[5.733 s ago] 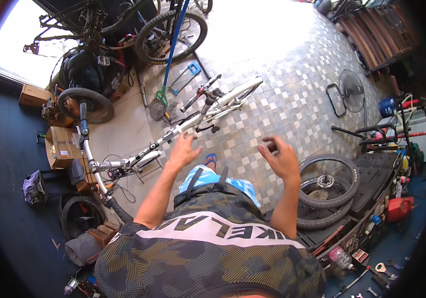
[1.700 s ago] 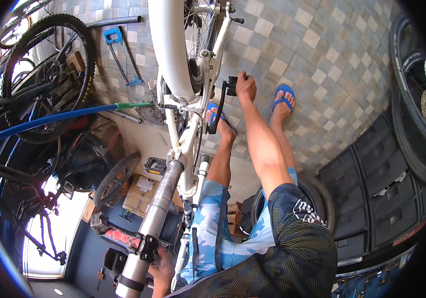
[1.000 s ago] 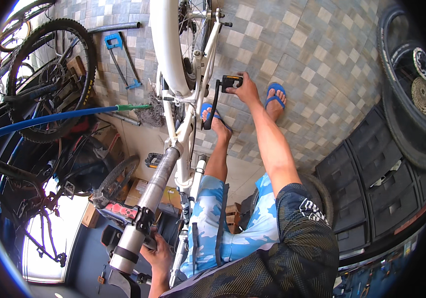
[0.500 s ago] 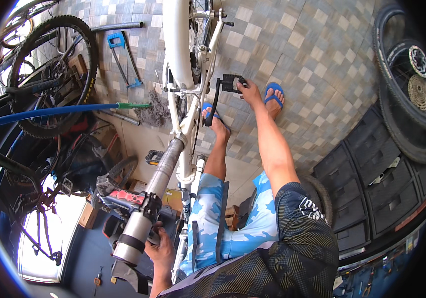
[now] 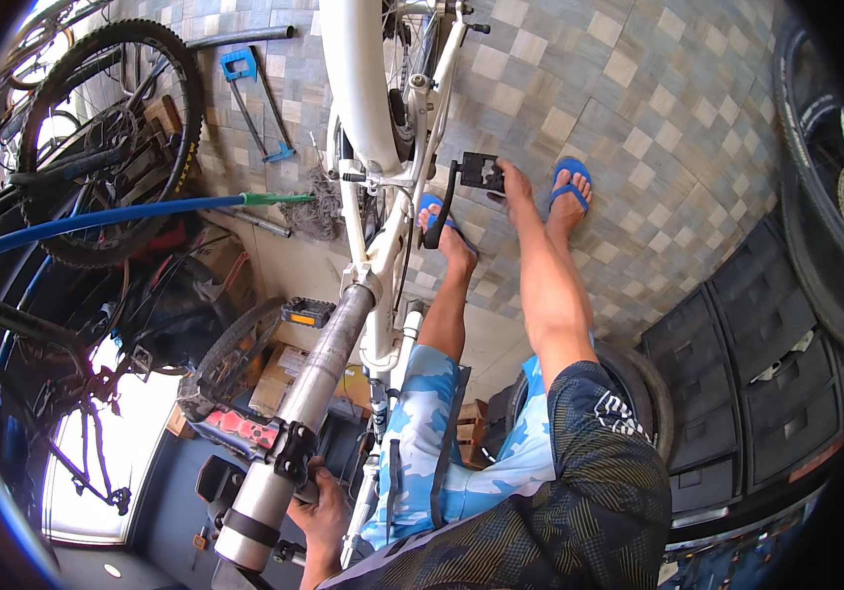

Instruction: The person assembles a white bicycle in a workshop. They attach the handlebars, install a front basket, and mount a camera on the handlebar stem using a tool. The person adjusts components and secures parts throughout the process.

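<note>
In front of me is a white bicycle frame (image 5: 361, 84) with a black crank arm (image 5: 444, 206) on its right side. At the end of that crank is a flat black pedal (image 5: 482, 170). My right hand (image 5: 517, 184) is closed on the outer edge of the pedal. A thick silver tube (image 5: 327, 344), with a black clamp (image 5: 293, 448) around it, slants toward me at lower left. Beside the clamp, my left hand (image 5: 323, 511) is closed around a dark part, mostly hidden by the tube and fingers. Another black pedal (image 5: 307, 313) with an orange reflector shows left of the tube.
A blue hacksaw (image 5: 258, 103) and a grey mop head (image 5: 312, 206) lie on the tiled floor (image 5: 629, 128). Several bicycles and a knobby tyre (image 5: 196, 138) crowd the left. Black drawers (image 5: 786, 393) and wheels (image 5: 804, 187) stand at right. My feet wear blue flip-flops (image 5: 572, 174).
The pedal has turned, its broad face now showing, and my right hand has shifted to its outer edge. My left hand stays by the clamp. The whole view has shifted slightly.
</note>
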Demonstrator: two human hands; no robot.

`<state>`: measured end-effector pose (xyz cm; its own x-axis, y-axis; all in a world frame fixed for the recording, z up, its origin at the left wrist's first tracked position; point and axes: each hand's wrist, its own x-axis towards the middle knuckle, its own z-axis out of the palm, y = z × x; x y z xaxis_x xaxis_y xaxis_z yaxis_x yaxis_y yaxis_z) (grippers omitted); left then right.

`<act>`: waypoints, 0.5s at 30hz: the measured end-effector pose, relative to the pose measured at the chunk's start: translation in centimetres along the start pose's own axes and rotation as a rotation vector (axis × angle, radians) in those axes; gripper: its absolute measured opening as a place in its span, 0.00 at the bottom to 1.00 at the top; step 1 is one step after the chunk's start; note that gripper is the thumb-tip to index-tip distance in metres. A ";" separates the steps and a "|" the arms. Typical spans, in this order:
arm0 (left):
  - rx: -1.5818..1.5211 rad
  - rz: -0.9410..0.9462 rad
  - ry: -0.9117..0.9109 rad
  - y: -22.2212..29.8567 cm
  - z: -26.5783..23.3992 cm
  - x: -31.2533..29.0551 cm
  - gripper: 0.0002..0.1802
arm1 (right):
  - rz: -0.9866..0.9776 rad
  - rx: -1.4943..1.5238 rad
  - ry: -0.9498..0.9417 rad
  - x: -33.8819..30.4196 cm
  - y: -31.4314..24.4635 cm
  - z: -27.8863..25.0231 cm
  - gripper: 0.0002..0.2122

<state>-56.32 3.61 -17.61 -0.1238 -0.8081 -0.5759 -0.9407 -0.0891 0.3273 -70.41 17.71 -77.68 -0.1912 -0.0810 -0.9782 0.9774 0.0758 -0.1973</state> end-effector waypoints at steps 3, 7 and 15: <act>-0.015 -0.024 0.003 0.7 0.2 0.1 0.07 | -0.065 -0.195 0.161 0.8 -1.8 1.6 0.30; -0.023 -0.010 0.005 0.3 0.2 0.0 0.07 | -0.290 -0.625 0.370 2.5 -2.0 3.3 0.35; 0.039 -0.006 0.087 -1.8 -1.1 -1.1 0.08 | -0.361 -0.598 0.428 5.1 2.9 3.1 0.30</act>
<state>-54.11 4.05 -16.71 -0.0915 -0.8555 -0.5097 -0.9532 -0.0729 0.2935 -68.27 14.47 -83.04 -0.6212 0.1749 -0.7639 0.6586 0.6447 -0.3881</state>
